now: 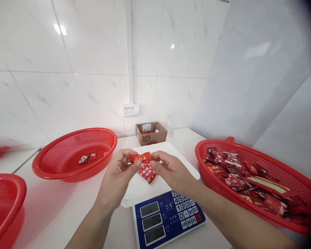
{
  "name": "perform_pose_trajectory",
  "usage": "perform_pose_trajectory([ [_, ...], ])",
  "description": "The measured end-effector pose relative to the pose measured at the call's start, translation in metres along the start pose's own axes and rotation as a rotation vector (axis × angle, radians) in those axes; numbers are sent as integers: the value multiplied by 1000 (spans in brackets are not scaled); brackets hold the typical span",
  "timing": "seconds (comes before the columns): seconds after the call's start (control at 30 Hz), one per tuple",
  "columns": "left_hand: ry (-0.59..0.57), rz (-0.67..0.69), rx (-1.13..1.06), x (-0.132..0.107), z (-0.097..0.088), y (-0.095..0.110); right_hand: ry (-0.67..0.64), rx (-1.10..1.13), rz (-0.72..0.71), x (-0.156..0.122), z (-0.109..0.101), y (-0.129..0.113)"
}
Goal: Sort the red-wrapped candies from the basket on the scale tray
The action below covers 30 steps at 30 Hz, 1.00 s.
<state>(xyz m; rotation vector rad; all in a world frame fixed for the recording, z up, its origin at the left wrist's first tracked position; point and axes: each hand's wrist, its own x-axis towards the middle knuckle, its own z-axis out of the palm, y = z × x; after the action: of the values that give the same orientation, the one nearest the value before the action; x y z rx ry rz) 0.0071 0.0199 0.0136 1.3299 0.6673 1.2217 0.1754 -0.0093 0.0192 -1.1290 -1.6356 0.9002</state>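
Observation:
Between my two hands, over the weighing tray, is a small red packet [140,158] with gold lettering. My left hand [121,172] pinches its left end between thumb and fingers. The right end is pinched by my right hand [170,169]. Just below it a second red packet [147,173], patterned with white characters, shows over the white scale tray [185,160]; whether it lies on the tray or hangs from my fingers I cannot tell. The blue scale [168,216] with its displays and number keys sits beneath my wrists.
On the right stands a red basket [206,143] full of red packets. Another red basket [54,141], with a few packets inside, is at the left, and a third basket [18,186] is cut off at the left edge. Behind the tray are a cardboard box [155,138] and a clear bottle [170,126].

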Motion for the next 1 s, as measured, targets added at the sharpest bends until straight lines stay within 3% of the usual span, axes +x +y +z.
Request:
perform_pose_trajectory([
  [0.2,-73,-9,56,-8,2,4,107,33,15,-8,3,-17],
  [0.43,-24,18,-32,-8,5,4,75,90,42,-11,6,-13],
  [0.7,-95,-57,-21,-13,11,2,94,86,12,-14,9,-6],
  [1.0,-49,1,-49,-15,17,3,54,324,8,-11,12,-4],
])
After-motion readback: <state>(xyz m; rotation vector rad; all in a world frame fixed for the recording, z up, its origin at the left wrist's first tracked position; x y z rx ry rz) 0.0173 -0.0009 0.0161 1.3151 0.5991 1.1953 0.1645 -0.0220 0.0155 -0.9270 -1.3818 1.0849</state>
